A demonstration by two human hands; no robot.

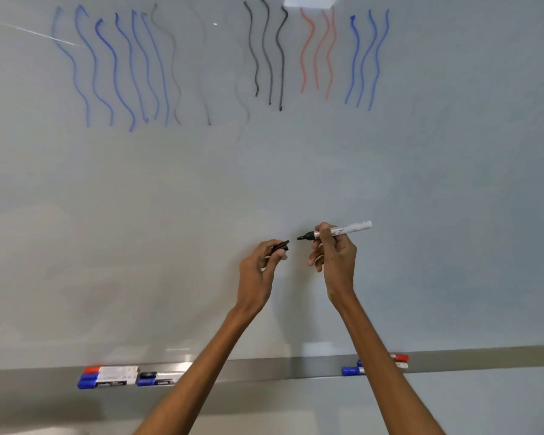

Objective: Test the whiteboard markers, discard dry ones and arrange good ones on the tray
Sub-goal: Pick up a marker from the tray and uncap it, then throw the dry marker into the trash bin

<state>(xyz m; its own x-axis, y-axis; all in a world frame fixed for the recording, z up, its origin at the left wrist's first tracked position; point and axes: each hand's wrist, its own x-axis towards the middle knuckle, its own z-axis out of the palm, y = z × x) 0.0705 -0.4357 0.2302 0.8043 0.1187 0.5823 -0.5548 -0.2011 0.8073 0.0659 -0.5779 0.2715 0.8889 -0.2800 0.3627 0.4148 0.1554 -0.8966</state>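
Observation:
My right hand (333, 259) grips an uncapped black marker (349, 229) with a white barrel, its tip pointing left. A short gap away, my left hand (259, 268) pinches the marker's black cap (281, 246). Both are held in front of the whiteboard (170, 199). Wavy test strokes run across the board's top: blue strokes (113, 67), faint grey ones (201, 73), black ones (269, 54), red ones (318, 51) and more blue (366, 58). The metal tray (264, 368) runs along the board's lower edge.
On the tray's left lie several capped markers (110, 376) in red, blue and black. On its right, partly behind my right forearm, lie a few more capped markers (352, 369) in blue and red. A wall shows below the tray.

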